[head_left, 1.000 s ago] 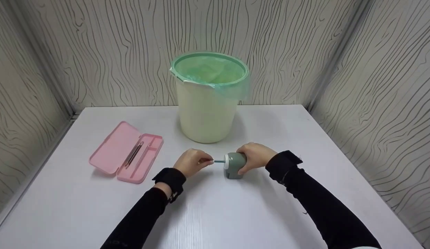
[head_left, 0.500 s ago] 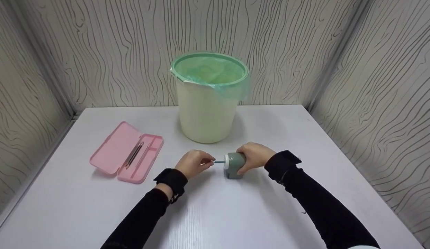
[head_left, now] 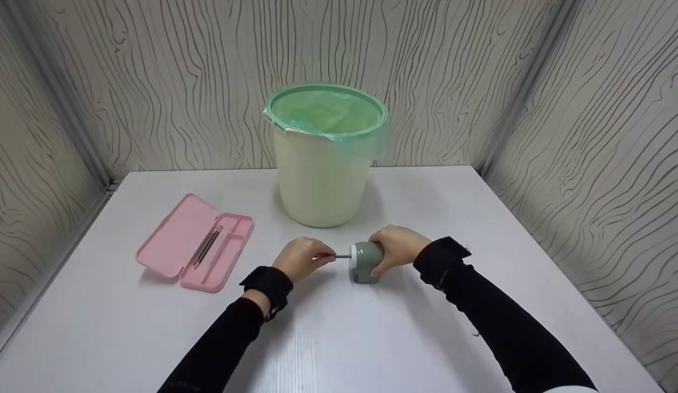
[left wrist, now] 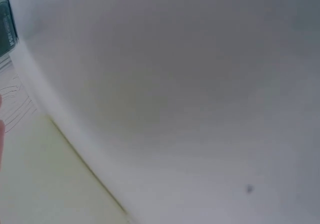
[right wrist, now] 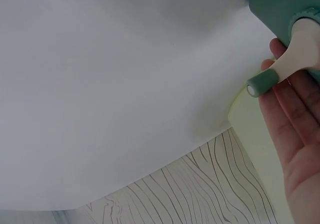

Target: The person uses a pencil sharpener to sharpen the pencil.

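Near the middle of the table in the head view, a green pencil sharpener (head_left: 365, 263) with a white front stands on the surface. My right hand (head_left: 400, 246) grips its body from the right side. A thin blue pencil (head_left: 343, 256) sticks out of the white front, level with the table. The thumb and fingers of my left hand (head_left: 302, 258) pinch the pencil's outer end. In the right wrist view, the sharpener's cream crank (right wrist: 301, 48) with its green knob (right wrist: 262, 83) lies over my fingers. The left wrist view catches only a corner of the sharpener (left wrist: 7, 28).
An open pink pencil case (head_left: 178, 240) lies at the left, with a few dark pencils (head_left: 208, 246) in it. Behind the hands stands a tall cream bin (head_left: 322, 185) with a green rim and bag. Wood-patterned panels (head_left: 208, 82) enclose the white table (head_left: 328, 349).
The head view has shifted slightly. The left fingertips are a touch closer to the sharpener's front; both hands keep their hold, and the sharpener stays in place.
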A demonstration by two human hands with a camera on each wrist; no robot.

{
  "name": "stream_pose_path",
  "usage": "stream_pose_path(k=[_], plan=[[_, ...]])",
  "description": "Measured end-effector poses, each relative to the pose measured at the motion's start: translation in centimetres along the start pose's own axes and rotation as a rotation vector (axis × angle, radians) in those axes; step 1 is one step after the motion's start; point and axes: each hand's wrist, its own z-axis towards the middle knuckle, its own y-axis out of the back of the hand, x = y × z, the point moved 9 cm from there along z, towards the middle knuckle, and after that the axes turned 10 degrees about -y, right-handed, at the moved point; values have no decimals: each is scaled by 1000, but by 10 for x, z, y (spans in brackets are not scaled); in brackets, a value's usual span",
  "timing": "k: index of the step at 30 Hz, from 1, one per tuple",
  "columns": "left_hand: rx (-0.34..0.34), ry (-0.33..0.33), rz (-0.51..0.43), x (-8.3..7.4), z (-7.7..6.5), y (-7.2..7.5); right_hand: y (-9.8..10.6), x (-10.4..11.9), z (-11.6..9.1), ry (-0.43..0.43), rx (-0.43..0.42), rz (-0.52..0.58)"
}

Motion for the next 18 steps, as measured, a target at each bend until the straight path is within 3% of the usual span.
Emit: stream_pose_path(k=[11,18], plan=[[10,4,-23,4,-2,1,-1,-1,0,0,-6,-4],[35,55,-49,8,-3,1,-1,-1,0,-6,0,-12]])
